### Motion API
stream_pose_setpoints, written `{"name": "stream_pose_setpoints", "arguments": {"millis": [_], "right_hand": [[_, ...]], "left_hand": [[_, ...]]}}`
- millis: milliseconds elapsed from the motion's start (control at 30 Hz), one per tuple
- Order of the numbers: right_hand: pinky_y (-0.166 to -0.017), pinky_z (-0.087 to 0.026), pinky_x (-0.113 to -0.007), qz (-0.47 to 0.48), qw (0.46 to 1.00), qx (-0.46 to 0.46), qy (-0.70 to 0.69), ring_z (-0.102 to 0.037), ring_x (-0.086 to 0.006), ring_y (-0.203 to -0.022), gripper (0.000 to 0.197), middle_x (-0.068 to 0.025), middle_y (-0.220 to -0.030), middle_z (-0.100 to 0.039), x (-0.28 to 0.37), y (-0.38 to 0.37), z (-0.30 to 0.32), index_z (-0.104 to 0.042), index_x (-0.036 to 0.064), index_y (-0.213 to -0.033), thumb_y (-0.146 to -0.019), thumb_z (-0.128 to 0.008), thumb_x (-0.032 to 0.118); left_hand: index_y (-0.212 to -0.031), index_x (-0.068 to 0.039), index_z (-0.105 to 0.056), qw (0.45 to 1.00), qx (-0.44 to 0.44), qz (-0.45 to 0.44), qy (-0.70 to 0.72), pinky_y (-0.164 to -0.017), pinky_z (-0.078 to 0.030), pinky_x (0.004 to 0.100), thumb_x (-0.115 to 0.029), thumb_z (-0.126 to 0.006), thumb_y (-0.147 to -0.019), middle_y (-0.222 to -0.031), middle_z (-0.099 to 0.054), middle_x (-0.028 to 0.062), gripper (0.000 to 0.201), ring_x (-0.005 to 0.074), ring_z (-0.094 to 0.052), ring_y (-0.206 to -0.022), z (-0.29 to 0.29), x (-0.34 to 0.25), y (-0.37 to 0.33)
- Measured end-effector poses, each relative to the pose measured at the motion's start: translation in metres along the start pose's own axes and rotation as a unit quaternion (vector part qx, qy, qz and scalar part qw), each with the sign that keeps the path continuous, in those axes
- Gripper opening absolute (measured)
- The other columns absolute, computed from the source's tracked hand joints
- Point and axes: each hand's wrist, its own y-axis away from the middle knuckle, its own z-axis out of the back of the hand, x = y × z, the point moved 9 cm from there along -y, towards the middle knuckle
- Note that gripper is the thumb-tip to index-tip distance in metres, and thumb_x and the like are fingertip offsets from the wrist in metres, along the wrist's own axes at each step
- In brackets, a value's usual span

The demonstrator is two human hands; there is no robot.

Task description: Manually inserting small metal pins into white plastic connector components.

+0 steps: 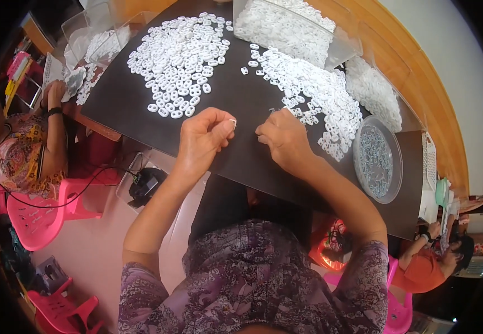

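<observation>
1. Left hand [205,136] pinched a small white piece [233,122] above bench [238,83], near side.
2. Right hand [282,136] curled; couldn't tell whether grasping.
3. White two-holed pieces [180,61] heaped far left; round dish [397,161] right.

Looking like a small hand-assembly workshop. Heaping white two-holed plastic pieces [177,61] toward the left edge of the dark worktop [238,83], and keeping a brimming clear bin [346,45] at its far edge and a round tub [396,167] of small bluish parts [376,161] near its right edge. Placing another person [27,147] by more white pieces [88,83], beside a pink plastic chair [38,214].
</observation>
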Motion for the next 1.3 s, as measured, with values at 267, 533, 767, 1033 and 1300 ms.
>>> {"name": "stream_pose_setpoints", "arguments": {"millis": [267, 533, 767, 1033, 1300], "right_hand": [[-0.06, -0.039, -0.039, 0.039, 0.998, 0.003, 0.055, -0.047, -0.028, -0.07, 0.009, -0.0088, -0.071, -0.049, 0.011, -0.004, -0.004, -0.054, 0.0049, -0.075, -0.072, -0.061, 0.0], [-0.067, -0.044, -0.026, -0.253, 0.934, 0.025, -0.251, -0.056, -0.0149, -0.074, 0.01, -0.0059, -0.081, -0.059, 0.008, 0.013, 0.017, -0.058, 0.0029, -0.088, -0.08, -0.063, 0.005], [-0.07, -0.044, -0.022, -0.285, 0.898, 0.002, -0.334, -0.054, -0.0072, -0.077, 0.016, -0.0008, -0.083, -0.059, 0.009, 0.017, 0.019, -0.059, 0.0016, -0.093, -0.079, -0.065, 0.004], [-0.071, -0.044, -0.022, -0.288, 0.898, 0.003, -0.332, -0.054, -0.0072, -0.078, 0.016, -0.0009, -0.084, -0.059, 0.013, 0.017, 0.016, -0.059, 0.0012, -0.092, -0.078, -0.065, 0.003], [-0.071, -0.046, -0.022, -0.291, 0.891, -0.011, -0.348, -0.056, -0.0068, -0.078, 0.016, -0.0013, -0.083, -0.06, 0.015, 0.015, 0.008, -0.06, 0.0008, -0.091, -0.077, -0.066, 0.002]], "left_hand": [[-0.09, -0.001, -0.063, 0.994, 0.003, 0.027, 0.102, -0.054, -0.041, 0.0168, -0.018, -0.063, -0.087, -0.071, -0.06, 0.0012, 0.018, 0.0046, -0.05, -0.058, -0.008, 0.01, 0.02], [-0.09, 0.0, -0.062, 0.981, -0.021, 0.048, 0.185, -0.052, -0.042, 0.0181, -0.013, -0.062, -0.087, -0.072, -0.061, 0.0026, 0.014, 0.0058, -0.052, -0.058, -0.022, 0.015, 0.033], [-0.091, 0.001, -0.062, 0.98, -0.005, 0.04, 0.193, -0.053, -0.042, 0.0178, -0.013, -0.061, -0.087, -0.073, -0.061, 0.003, 0.015, 0.0058, -0.052, -0.059, -0.036, 0.008, 0.039], [-0.09, -0.001, -0.061, 0.985, -0.008, 0.041, 0.168, -0.055, -0.041, 0.0172, -0.012, -0.059, -0.089, -0.072, -0.059, 0.0012, 0.012, 0.0044, -0.05, -0.061, -0.032, 0.008, 0.044], [-0.09, -0.002, -0.06, 0.993, -0.084, -0.079, 0.01, -0.053, -0.039, 0.0163, -0.015, -0.059, -0.09, -0.073, -0.056, -0.0022, 0.013, 0.0027, -0.047, -0.061, -0.027, 0.005, 0.049]]}}
